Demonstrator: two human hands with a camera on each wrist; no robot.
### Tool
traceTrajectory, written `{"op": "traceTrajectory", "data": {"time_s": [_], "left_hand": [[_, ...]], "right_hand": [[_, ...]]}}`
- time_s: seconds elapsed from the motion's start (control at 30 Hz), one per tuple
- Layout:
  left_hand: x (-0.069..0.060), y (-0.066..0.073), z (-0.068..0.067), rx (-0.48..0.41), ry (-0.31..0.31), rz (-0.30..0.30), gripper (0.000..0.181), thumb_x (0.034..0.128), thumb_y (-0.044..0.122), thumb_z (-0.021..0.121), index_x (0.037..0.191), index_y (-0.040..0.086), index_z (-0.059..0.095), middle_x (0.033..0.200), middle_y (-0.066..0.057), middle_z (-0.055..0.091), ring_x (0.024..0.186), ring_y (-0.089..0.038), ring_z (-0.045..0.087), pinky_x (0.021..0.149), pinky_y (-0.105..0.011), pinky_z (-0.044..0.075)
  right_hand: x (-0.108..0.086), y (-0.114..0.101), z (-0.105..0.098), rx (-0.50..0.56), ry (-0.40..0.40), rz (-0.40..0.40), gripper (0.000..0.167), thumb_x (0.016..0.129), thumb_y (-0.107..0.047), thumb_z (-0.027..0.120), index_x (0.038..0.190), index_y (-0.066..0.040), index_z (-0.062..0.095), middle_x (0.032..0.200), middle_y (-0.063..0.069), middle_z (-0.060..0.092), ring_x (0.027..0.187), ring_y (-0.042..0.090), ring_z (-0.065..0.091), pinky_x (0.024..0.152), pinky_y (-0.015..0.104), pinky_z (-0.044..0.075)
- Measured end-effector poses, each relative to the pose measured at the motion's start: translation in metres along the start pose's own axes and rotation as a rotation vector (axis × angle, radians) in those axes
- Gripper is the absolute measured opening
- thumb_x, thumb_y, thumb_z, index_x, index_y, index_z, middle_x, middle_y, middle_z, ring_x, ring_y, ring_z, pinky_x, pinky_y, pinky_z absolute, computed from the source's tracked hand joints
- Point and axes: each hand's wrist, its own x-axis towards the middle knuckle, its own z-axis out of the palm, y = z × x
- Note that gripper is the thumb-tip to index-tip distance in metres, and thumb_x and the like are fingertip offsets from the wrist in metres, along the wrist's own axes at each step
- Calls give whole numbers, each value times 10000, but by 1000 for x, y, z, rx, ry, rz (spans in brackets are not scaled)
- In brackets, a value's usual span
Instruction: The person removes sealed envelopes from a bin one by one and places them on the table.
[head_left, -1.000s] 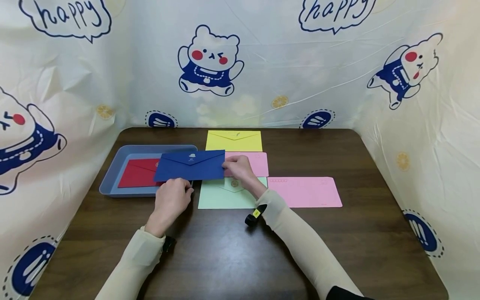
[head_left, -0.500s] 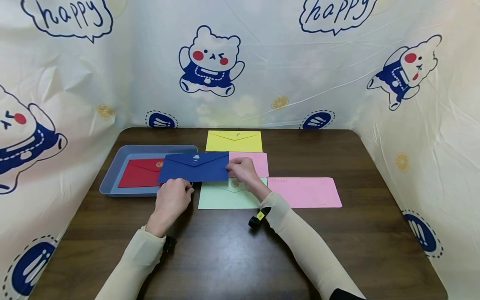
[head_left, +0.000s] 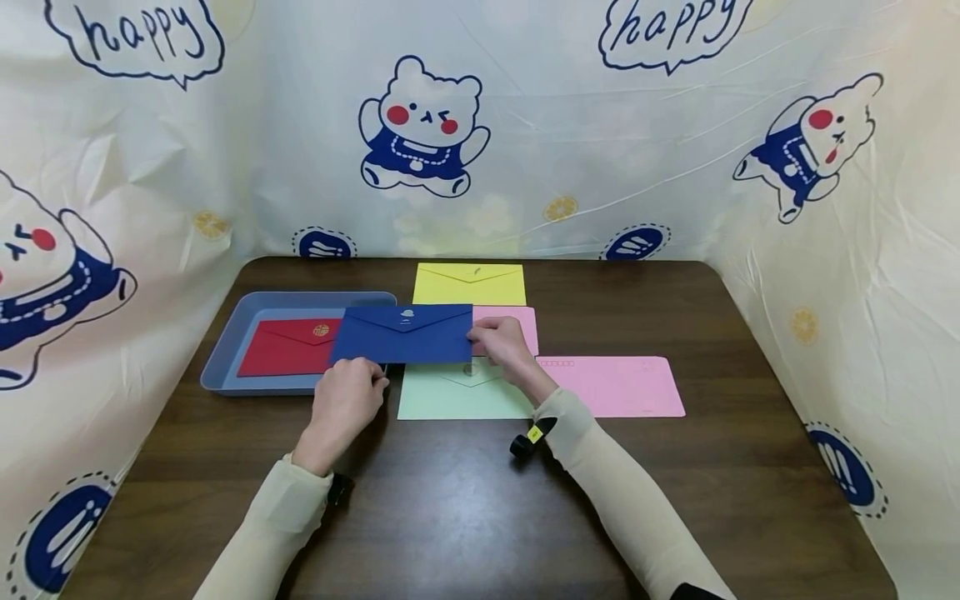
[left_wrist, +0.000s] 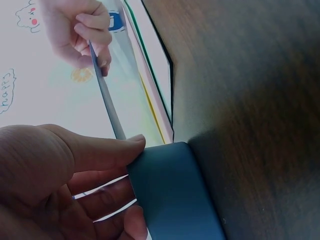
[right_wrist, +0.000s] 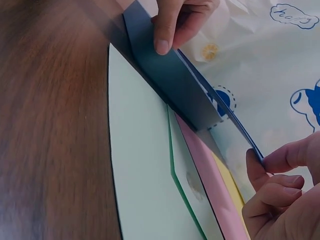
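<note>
My right hand (head_left: pixel 506 346) pinches the right edge of a dark blue envelope (head_left: pixel 405 335) between thumb and fingers. The envelope is raised, its left end over the tray's right side and the rest over a mint green envelope (head_left: pixel 453 398) and a pink sheet (head_left: pixel 525 321). At the front right corner of the blue-grey tray (head_left: pixel 225 358), my left hand (head_left: pixel 347 404) grips the rim; the left wrist view shows the thumb (left_wrist: pixel 110 150) on top and the other fingers behind the wall. A red envelope (head_left: pixel 285 348) with a gold emblem lies in the tray, its right end covered.
Behind the pink sheet lies a yellow envelope (head_left: pixel 468 286). Another pink sheet (head_left: pixel 611 387) with rounded corners lies right of the mint envelope. The dark wooden table (head_left: pixel 465 500) is bordered at the back and sides by a printed curtain (head_left: pixel 555 150).
My right hand has drawn the blue envelope to the right, uncovering more of the red envelope and its gold emblem. My left hand has stayed at the tray's rim.
</note>
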Motion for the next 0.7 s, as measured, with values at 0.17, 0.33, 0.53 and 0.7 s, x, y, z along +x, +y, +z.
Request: {"op": "traceTrajectory", "data": {"time_s": [0.17,0.33,0.53,0.7], "left_hand": [[0,1,0,-7,-3,-2,118,924,62,765,1005,0,824,946,-193,763,791,-359,696,619,-485,588],[2,2,-2,-8,0,1,129,917,60,773,1014,-10,822,942,-197,763,782,-358,698,614,-472,589],[5,3,-4,-2,2,7,142,905,65,793,1020,-15,818,932,-198,760,782,-354,697,615,-469,590],[2,4,-4,-1,-13,-5,136,905,67,794,1014,-11,818,928,-197,757,784,-353,697,621,-475,593]], "right_hand": [[-1,2,-12,-8,5,12,174,976,-77,678,1107,-4,766,850,84,722,536,131,466,491,243,268],[-1,3,-23,-2,9,30,193,978,-91,689,1137,-4,756,860,90,718,622,183,532,509,250,294],[-1,3,-30,1,17,32,202,989,-108,692,1149,-1,753,894,105,723,682,212,579,519,256,310],[-5,5,-36,1,10,41,204,991,-104,689,1149,7,754,911,117,737,693,219,607,513,260,298]]}}
